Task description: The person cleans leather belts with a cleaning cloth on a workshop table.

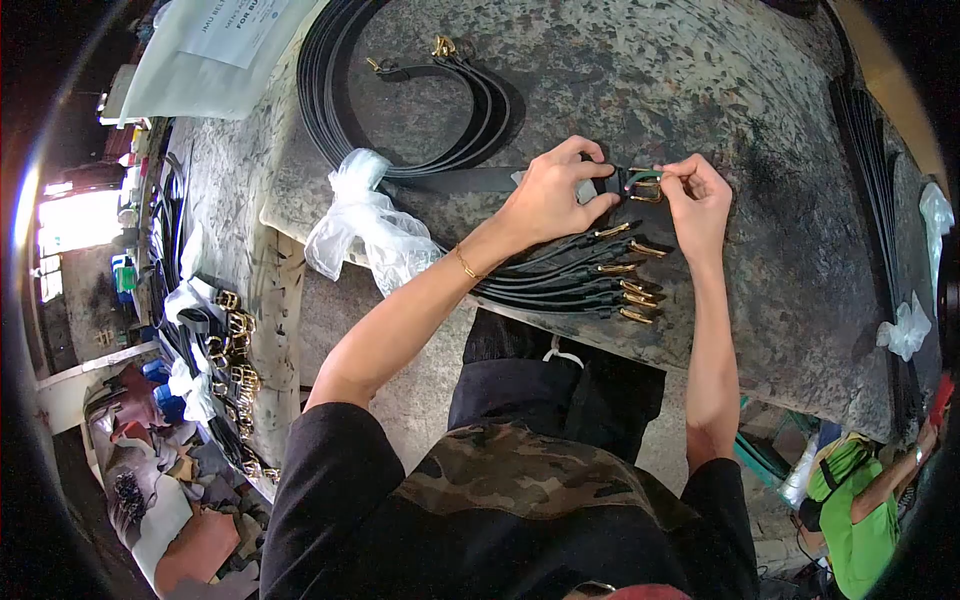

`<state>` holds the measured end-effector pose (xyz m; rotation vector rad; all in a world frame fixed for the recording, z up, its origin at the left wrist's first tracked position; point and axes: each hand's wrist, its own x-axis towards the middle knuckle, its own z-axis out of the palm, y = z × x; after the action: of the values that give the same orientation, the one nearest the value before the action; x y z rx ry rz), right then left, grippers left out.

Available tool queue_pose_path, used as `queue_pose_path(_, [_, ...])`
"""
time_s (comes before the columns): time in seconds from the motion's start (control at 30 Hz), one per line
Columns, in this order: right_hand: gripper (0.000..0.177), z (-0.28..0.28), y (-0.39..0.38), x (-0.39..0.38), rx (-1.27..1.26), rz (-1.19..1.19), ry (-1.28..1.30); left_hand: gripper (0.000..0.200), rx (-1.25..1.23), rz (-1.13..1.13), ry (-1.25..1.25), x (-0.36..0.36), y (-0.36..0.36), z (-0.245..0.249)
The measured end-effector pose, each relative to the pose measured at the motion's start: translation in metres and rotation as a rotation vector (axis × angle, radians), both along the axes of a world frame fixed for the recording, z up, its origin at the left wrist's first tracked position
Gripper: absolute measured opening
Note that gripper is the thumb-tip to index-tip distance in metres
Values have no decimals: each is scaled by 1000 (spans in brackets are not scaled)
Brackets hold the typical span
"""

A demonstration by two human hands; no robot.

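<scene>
My left hand (560, 195) presses a black belt (470, 181) against the worktable, its thumb and fingers closed round the strap close to the buckle end. At that end sits a gold buckle (648, 191), to the right of my fingertips. My right hand (702, 195) pinches at the buckle, where a thin curved green piece (640, 178) runs; I cannot make out what it is. Just below lie several black belts with gold buckles (630, 290), side by side. A clear plastic wrap (365, 220) is bunched near my left forearm.
Long belts (330, 90) curve in a bundle across the back of the stained worktable (640, 80). A plastic bag with a printed label (225, 50) lies at the back left. More buckled belts (235, 370) hang at left, over leather scraps (200, 550). Straps (875, 180) and another person's arm (885, 485) are at right.
</scene>
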<state>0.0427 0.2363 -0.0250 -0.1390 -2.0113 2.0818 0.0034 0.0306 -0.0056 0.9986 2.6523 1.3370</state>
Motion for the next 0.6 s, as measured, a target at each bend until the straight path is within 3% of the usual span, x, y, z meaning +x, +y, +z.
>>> queue_pose_path(0.6, [7, 5, -4, 3, 122, 19, -53, 28, 38, -3, 7, 0, 1, -3])
